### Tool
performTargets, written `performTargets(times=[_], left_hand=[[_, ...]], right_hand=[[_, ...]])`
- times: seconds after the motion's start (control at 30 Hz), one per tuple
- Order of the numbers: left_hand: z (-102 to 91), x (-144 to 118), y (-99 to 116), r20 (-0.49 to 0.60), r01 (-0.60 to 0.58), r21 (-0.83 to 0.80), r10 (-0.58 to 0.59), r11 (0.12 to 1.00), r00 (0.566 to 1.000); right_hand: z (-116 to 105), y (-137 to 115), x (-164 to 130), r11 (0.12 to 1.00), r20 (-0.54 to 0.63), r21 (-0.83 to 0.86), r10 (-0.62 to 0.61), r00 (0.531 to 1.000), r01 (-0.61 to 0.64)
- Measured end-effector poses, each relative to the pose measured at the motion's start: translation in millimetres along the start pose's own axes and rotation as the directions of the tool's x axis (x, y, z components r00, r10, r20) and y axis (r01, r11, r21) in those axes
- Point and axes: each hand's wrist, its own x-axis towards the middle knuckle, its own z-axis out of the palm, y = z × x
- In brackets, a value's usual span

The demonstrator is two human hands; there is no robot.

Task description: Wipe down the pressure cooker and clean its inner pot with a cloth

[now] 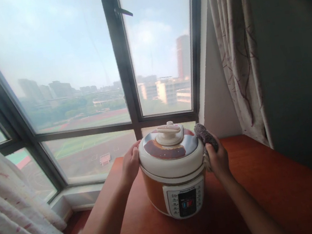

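An electric pressure cooker (174, 168) stands upright on the wooden table, its control panel (186, 201) facing me. The lid (166, 152) is on, with a cream knob handle (168, 132) on its shiny top. At the lid's left edge, my left hand (131, 162) grips the rim; the far fingertips are partly hidden. My right hand (218, 158) is closed round a bunched grey cloth (205, 137), which presses against the right side of the lid. Part of the cloth hangs below the thumb.
The reddish wooden table (257, 184) reaches toward the large window (135, 123) behind the cooker. A pale curtain (16, 212) hangs at the left, another curtain (238, 56) at the right beside a dark wall (297, 75).
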Motion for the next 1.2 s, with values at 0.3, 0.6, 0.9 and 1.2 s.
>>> performTargets(times=[0.3, 0.6, 0.9, 1.2], left_hand=[[2.2, -1, -6, -0.035, 0.0, 0.002, 0.0, 1.0, 0.999], [1.8, -4, 3, 0.008, -0.035, -0.061, 0.036, 0.998, 0.999], [0.4, -5, 7, -0.001, -0.023, -0.031, 0.023, 0.999, 1.0], [2.8, -7, 3, -0.011, -0.022, -0.074, 0.021, 0.997, 1.0]], right_hand=[[13, -11, 86, 0.929, 0.318, -0.362, 0.044, 0.947, 0.079], [52, -23, 126, 0.858, 0.432, -0.469, 0.018, 0.902, 0.208], [106, -46, 133, 0.854, 0.543, -0.414, -0.047, 0.839, 0.316], [55, -51, 109, 0.891, 0.567, -0.252, -0.18, 0.804, 0.378]])
